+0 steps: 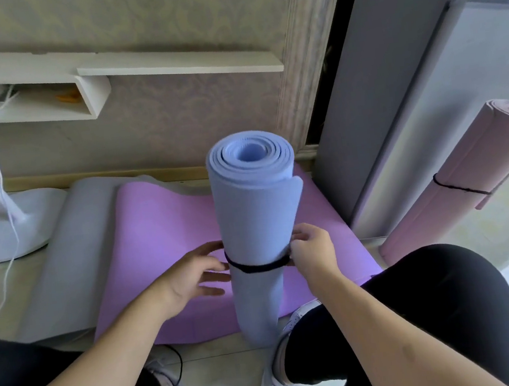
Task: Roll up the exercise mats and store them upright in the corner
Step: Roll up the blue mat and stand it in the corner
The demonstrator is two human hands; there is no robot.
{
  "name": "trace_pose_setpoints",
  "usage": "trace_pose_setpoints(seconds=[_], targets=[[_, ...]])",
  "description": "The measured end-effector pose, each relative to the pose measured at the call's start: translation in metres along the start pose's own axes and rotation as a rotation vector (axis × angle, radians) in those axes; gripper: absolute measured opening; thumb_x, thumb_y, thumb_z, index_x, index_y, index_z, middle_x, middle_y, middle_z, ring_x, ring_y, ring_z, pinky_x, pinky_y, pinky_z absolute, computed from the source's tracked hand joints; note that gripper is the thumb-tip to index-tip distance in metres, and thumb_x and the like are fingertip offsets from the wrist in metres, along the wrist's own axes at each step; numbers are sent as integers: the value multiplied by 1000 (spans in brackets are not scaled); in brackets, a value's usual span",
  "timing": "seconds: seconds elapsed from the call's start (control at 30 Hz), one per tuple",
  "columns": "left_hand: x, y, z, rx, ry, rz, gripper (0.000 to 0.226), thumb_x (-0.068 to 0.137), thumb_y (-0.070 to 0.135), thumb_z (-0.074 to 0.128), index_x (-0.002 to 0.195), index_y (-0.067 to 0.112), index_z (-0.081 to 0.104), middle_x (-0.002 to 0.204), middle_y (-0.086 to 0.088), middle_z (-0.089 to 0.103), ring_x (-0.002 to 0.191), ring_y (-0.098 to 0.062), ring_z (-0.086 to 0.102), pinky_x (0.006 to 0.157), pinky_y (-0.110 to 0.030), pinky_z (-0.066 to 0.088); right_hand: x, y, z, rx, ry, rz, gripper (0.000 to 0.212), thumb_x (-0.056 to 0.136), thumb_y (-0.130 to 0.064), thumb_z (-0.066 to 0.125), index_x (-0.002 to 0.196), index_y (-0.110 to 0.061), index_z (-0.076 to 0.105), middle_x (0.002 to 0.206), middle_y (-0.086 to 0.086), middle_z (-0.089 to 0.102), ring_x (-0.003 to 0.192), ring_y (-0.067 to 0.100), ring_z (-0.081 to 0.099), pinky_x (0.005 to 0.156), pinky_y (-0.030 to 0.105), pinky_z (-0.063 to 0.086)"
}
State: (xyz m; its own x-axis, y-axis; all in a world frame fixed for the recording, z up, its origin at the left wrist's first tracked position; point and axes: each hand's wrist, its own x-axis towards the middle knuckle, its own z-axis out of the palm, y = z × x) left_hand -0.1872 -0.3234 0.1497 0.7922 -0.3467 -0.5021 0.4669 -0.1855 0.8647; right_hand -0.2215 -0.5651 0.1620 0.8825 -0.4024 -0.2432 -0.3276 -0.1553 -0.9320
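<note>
- We had the blue rolled mat [257, 211] standing on end on the pale tiled floor [230, 382], between our knees and just in front of the purple mat [164, 250], which lay flat and unrolled.
- A black band [257, 267] circled the roll at about mid-height.
- Our right hand [312, 254] pinched that band at the roll's right side, fingers curled on it.
- Our left hand [189, 276] was at the roll's left side with fingers spread and fairly straight; they reached the edge of the roll, but we could not tell how firmly they pressed.
- We judged the foam light and springy: soft enough to dent under a squeeze and inclined to unwind, its outer flap already standing slightly proud near the top.
- We judged the best hold to be around the middle, close to the band, where the layers were cinched; lifting by the top rim could telescope the coil.
- A grey mat [64, 262] lay flat beside the purple one, partly beneath it.
- A pink rolled mat [455, 182], banded too, leaned by the grey panel [371, 84] at the right.
- The glossy tiles looked slick, so an upright roll could slide.
- A white lamp base [3, 231] with its cord stood at the left below a white wall shelf [168, 64].
</note>
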Motion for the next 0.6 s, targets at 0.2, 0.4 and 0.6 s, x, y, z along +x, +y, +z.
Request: trace_pose_setpoints(seconds=[0.2, 0.4, 0.6], targets=[[3, 4, 18, 442, 143, 250, 103, 71, 56, 93, 144, 59, 20, 110, 9, 71, 100, -6, 71, 80, -21, 55, -11, -6, -6, -206, -260, -203, 32, 81, -14, 79, 105, -22, 60, 108, -4, 73, 97, 13, 72, 84, 37, 62], [0, 9, 23, 330, 174, 377, 96, 70, 48, 96, 141, 49, 31, 128, 33, 56, 118, 11, 56, 84, -15, 50, -17, -9, 0, -283, -157, -438, 17, 87, -15, 79, 94, -28, 69, 103, -13, 71, 101, 6, 64, 79, 22, 50], [1, 12, 23, 241, 180, 413, 103, 59, 63, 96, 140, 43, 36, 115, 37, 64, 107, 10, 65, 87, -20, 53, -22, -19, 5, -138, -180, -381, 34, 97, -4, 63, 106, -36, 73, 91, -13, 77, 89, 11, 70, 75, 24, 56]])
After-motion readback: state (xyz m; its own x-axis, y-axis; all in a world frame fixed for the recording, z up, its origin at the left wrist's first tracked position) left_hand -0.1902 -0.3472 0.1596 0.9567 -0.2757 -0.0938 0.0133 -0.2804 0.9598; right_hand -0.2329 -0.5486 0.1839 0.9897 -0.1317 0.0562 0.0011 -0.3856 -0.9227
